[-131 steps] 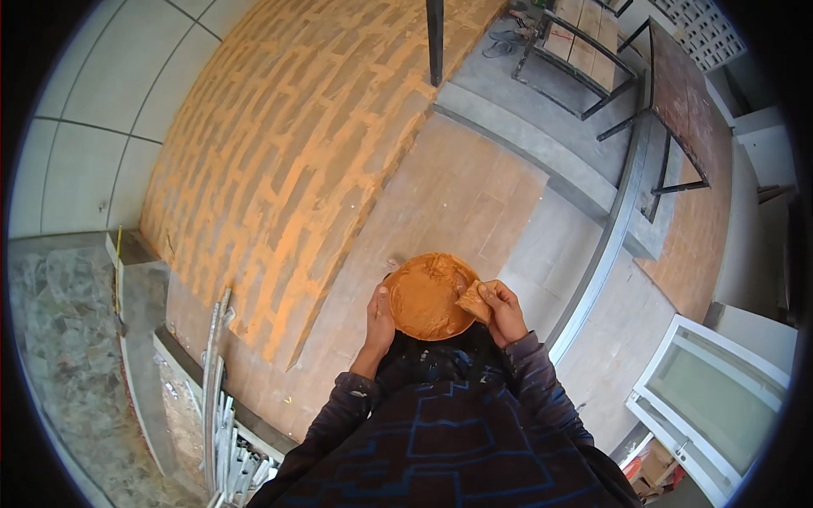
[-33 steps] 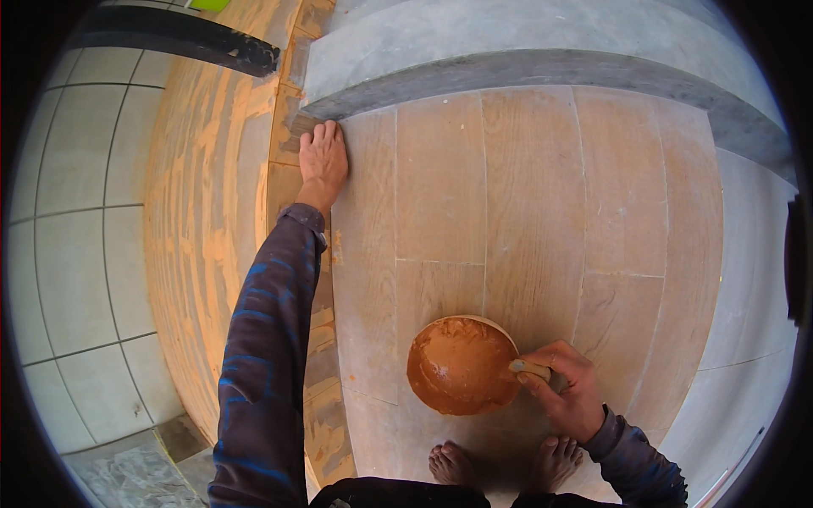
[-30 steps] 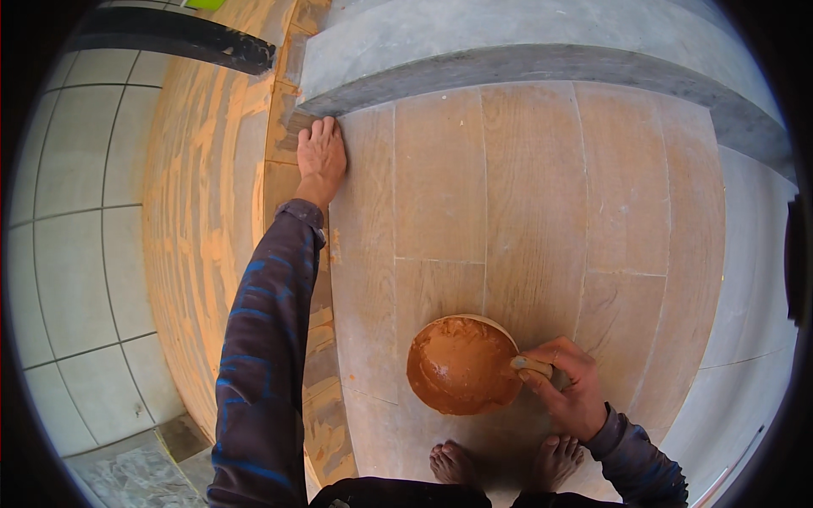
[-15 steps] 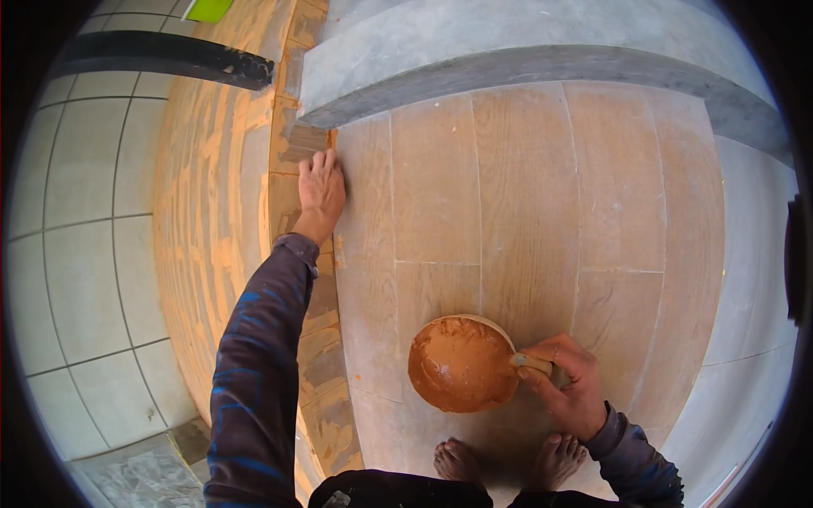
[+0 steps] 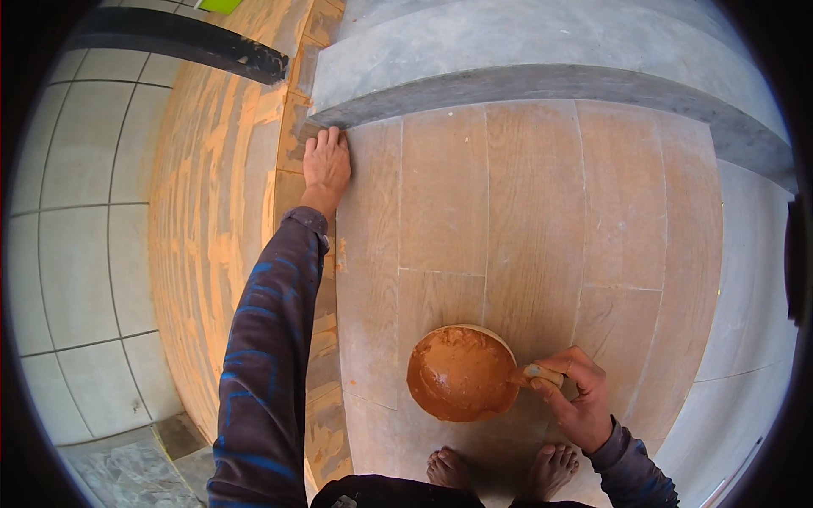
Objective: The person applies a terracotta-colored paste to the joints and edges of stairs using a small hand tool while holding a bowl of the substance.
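My left hand (image 5: 326, 165) reaches to the corner where the narrow tiled ledge (image 5: 292, 127) meets the grey step. Its fingers are apart and rest against the ledge's edge; no tool shows in them. A round bowl (image 5: 506, 340) with a pale rim holds wet orange paste (image 5: 457, 372), just in front of my bare feet. Beside it, my right hand (image 5: 583, 398) is closed on a short wooden-handled tool (image 5: 542, 375). The tool's orange-smeared end reaches over the bowl's right rim, and the paste hides its shape.
Wood-look planks (image 5: 533, 212) cover the floor. A grey step (image 5: 525, 80) crosses the far side. Left of the ledge lies an orange-streaked surface (image 5: 212, 220), with pale square tiles (image 5: 80, 161) beyond. A black bar (image 5: 182, 46) juts in at the upper left, near a bright green object (image 5: 222, 5).
My left hand has slid farther along the ledge, up against the grey step. My right hand has drawn the wooden handle slightly rightward, baring a bit of its orange-coated neck. The view has shifted slightly.
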### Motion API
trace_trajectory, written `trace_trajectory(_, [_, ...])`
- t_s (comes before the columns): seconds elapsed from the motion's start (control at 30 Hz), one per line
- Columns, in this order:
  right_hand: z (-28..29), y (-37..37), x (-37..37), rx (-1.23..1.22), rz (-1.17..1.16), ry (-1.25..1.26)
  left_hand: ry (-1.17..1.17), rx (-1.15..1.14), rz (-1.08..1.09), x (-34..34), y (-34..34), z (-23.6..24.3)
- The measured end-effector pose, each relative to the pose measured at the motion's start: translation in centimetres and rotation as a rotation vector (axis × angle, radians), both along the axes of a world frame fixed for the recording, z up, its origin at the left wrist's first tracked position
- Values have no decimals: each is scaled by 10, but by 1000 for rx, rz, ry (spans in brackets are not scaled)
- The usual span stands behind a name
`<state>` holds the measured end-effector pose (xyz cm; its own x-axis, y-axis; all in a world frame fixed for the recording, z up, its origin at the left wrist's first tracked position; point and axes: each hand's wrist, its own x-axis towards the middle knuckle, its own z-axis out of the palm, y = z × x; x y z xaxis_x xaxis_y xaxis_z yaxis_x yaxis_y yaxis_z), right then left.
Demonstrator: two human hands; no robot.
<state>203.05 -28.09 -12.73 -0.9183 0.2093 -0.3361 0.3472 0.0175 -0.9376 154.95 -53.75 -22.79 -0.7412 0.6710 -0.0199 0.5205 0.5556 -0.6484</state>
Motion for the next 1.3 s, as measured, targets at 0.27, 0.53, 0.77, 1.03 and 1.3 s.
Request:
trace_trajectory(0.27, [2, -8, -9, -28, 25, 28, -1, -39, -1, 17, -4, 3])
trace_trajectory(0.53, [5, -5, -7, -76, -25, 9, -142, -87, 2, 66, -23, 39])
trace_trajectory(0.77, [3, -5, 3, -2, 16, 26, 146, 181, -50, -27, 11, 86])
trace_trajectory(1.03, [9, -11, 2, 23, 0, 16, 116, -4, -24, -45, 9, 78])
trace_trajectory(1.3, [8, -11, 5, 13, -25, 2, 68, -46, -29, -42, 24, 95])
